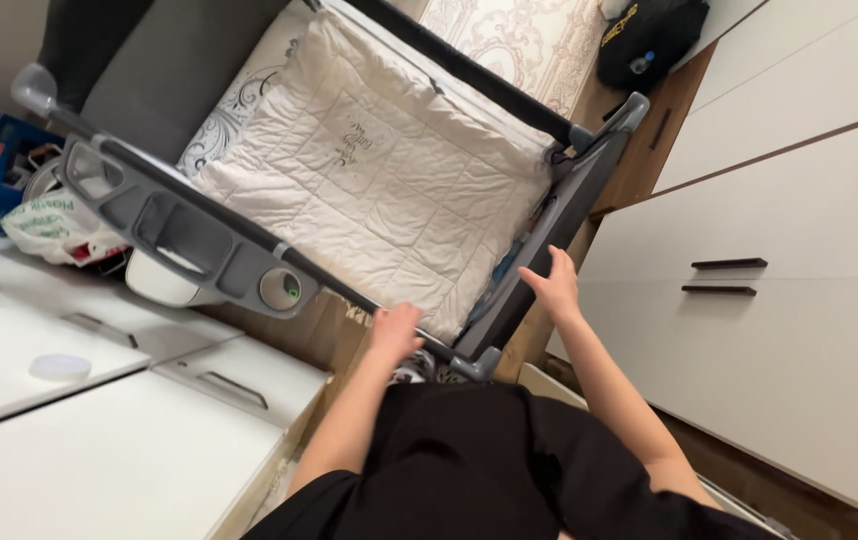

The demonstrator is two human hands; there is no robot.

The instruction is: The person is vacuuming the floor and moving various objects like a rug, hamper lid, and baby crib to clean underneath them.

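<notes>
Left hand sits curled on the near rail of the grey cot at frame centre; whether it actually grips, can't tell. Right hand, fingers spread, is flat against the cot's side panel. Cream quilted pad lies up-left of both hands, long axis running lower-left to upper-right; left hand is nearer.

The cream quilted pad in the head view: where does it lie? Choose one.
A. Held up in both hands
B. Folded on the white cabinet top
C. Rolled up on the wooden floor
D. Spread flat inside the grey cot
D: the cream quilted pad lies spread flat inside the grey cot, while the left hand and right hand are at the cot's near frame.
</notes>
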